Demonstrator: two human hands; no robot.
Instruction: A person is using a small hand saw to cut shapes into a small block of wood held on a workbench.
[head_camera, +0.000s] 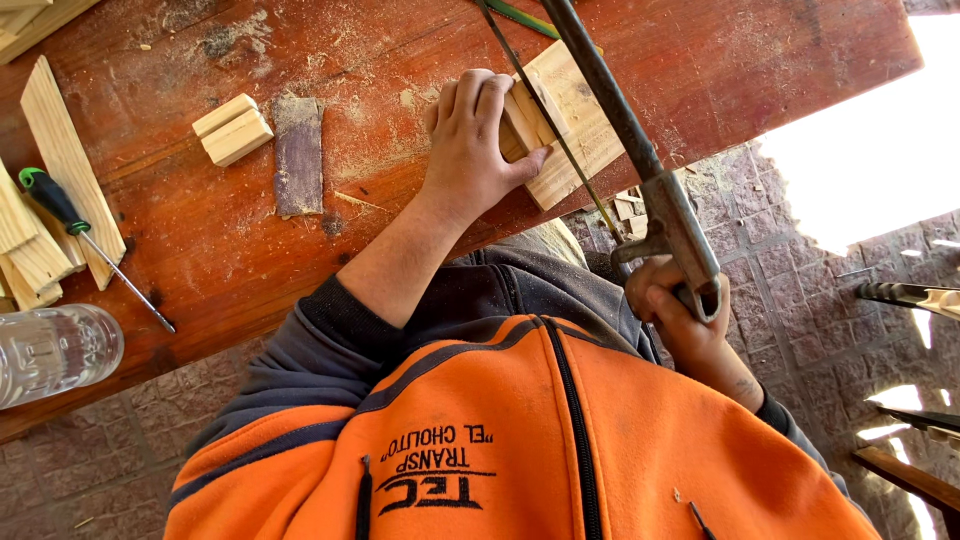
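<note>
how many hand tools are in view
2: a hacksaw gripped by the right hand, its blade on the wood piece under the left hand; a green-handled screwdriver at the table's left. Others may lie out of frame.

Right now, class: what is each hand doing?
Left hand: pressing down on the wooden block.
Right hand: closed around the hacksaw handle.
</note>
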